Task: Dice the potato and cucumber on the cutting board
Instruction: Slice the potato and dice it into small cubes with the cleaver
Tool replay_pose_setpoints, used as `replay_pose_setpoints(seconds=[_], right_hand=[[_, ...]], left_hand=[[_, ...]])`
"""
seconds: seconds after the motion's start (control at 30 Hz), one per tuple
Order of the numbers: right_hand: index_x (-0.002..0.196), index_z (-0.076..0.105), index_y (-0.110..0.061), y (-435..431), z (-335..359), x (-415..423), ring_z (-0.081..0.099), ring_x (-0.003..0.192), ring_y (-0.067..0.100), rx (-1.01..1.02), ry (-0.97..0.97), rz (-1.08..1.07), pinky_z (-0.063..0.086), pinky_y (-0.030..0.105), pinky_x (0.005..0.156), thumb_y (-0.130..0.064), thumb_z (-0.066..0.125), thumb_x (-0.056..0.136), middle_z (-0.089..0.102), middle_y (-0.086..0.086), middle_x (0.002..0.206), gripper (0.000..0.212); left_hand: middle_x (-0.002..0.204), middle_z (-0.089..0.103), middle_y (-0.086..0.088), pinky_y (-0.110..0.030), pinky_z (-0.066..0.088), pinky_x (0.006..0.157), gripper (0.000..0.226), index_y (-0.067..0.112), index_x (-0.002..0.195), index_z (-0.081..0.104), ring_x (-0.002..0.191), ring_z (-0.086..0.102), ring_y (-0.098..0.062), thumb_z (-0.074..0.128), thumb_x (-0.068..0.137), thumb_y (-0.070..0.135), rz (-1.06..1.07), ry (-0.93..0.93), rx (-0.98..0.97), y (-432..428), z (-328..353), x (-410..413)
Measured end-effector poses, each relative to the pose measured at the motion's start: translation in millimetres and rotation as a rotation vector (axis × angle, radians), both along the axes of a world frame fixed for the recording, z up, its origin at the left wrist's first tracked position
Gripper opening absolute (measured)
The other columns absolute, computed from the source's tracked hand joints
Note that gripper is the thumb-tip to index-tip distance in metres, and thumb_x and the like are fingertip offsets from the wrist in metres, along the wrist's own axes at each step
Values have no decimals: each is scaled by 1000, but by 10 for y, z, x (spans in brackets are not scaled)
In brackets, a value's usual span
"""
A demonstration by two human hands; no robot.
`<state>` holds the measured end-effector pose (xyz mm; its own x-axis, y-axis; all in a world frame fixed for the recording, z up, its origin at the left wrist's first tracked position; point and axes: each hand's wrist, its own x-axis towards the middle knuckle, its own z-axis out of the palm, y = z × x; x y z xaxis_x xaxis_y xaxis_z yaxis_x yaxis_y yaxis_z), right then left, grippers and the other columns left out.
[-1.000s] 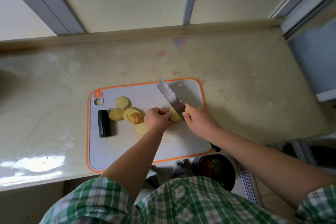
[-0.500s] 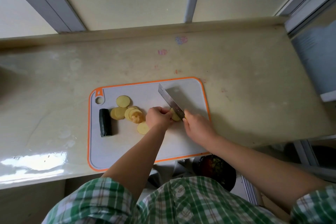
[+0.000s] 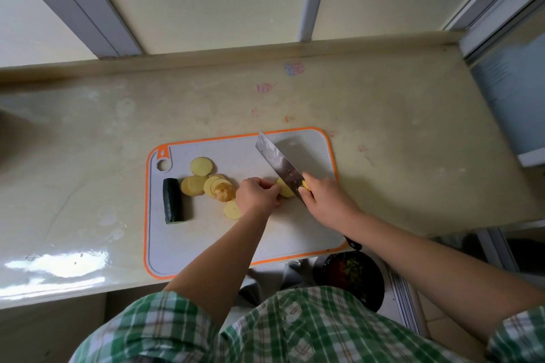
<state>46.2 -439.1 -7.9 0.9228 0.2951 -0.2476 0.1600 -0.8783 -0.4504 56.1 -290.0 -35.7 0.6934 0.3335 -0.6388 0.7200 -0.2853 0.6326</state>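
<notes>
A grey cutting board [image 3: 206, 242] with an orange rim lies on the counter. A dark green cucumber piece [image 3: 173, 201] lies at its left side. Several round potato slices [image 3: 201, 166] are spread beside it. My left hand [image 3: 256, 195] holds the remaining potato piece [image 3: 285, 188] with curled fingers. My right hand [image 3: 323, 198] grips the knife handle. The knife's blade [image 3: 275, 159] is raised, tilted, right beside the potato piece.
The beige counter [image 3: 383, 156] ends at a wall and window frames behind. A dark bowl [image 3: 351, 274] with chopped food sits below the counter's front edge, to the right of my body. The board overhangs the counter edge slightly.
The knife came down through the potato piece half a second ago and has since lifted again. My left hand stayed on the potato.
</notes>
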Motion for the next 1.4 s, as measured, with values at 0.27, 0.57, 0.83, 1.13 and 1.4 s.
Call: replay_pose_setpoints(seconds=[0.27, 0.57, 0.83, 1.13, 1.4], right_hand=[[112, 48, -10, -5, -36, -88, 60, 80, 41, -77, 12, 28, 33, 37, 58, -24, 42, 97, 64, 19, 85, 21], [111, 48, -8, 150, -132, -82, 60, 85, 40, -69, 26, -30, 38, 39, 62, -21, 40, 98, 64, 19, 90, 20], [109, 51, -5, 143, -177, -19, 60, 81, 42, -36, -11, -64, 32, 37, 59, -23, 42, 99, 64, 24, 86, 22], [101, 52, -6, 3, -8, 15, 58, 80, 43, -12, -15, 19, 30, 38, 59, -23, 45, 98, 63, 22, 85, 18], [116, 48, -8, -16, -66, -87, 59, 81, 42, -69, 12, 51, 32, 39, 58, -24, 42, 98, 63, 22, 85, 25]], left_hand=[[56, 67, 3, -34, 60, 71, 22, 19, 60, 65, 55, 69, -12, 75, 80, 19, 9, 26, -9, -8, -12, 36], [63, 71, -1, -40, 60, 71, 25, 19, 55, 65, 65, 71, -20, 77, 76, 18, 22, 38, -15, -4, -38, 50], [59, 70, -1, -34, 60, 69, 21, 18, 59, 66, 56, 70, -16, 79, 75, 16, 32, 47, -50, 0, -4, 49], [59, 70, -1, -37, 61, 72, 19, 20, 61, 67, 57, 70, -17, 77, 76, 13, 39, 41, -63, 11, 0, -5], [60, 70, -2, -36, 59, 74, 27, 21, 53, 65, 66, 72, -19, 76, 76, 14, 22, 53, -20, 3, -10, 15]])
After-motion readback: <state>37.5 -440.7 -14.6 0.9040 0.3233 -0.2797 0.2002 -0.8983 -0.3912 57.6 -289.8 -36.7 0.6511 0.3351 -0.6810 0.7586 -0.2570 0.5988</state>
